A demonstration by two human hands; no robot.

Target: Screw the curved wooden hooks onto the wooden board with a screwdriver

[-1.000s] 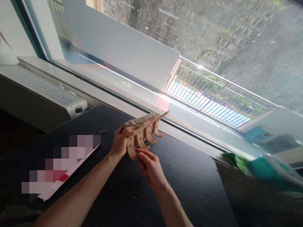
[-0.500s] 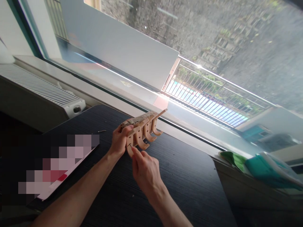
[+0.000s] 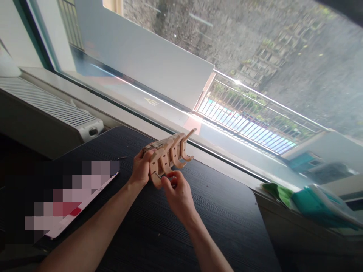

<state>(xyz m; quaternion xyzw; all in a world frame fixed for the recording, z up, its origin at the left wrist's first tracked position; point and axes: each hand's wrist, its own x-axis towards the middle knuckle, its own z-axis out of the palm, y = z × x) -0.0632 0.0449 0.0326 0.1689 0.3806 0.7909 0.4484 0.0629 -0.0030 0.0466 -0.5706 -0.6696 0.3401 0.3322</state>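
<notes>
My left hand (image 3: 141,169) grips the near end of a light wooden rack of curved hooks (image 3: 172,150), holding it above the black table (image 3: 221,211). My right hand (image 3: 176,190) is closed in a pinch on a small metal tool (image 3: 157,175), whose tip sits against the nearest hook. A wrapped, mottled strip runs along the rack's top edge.
A white flat booklet (image 3: 85,202) lies on the table to the left, partly blurred. A small loose screw (image 3: 123,157) lies beyond it. A radiator (image 3: 51,109) stands at the left below a large window. Green and teal cloth (image 3: 306,204) lies on the sill at right.
My right hand has shifted slightly and turned at the nearest hook, the metal tool showing again between its fingers. The rack has tilted a little more upright in my left hand.
</notes>
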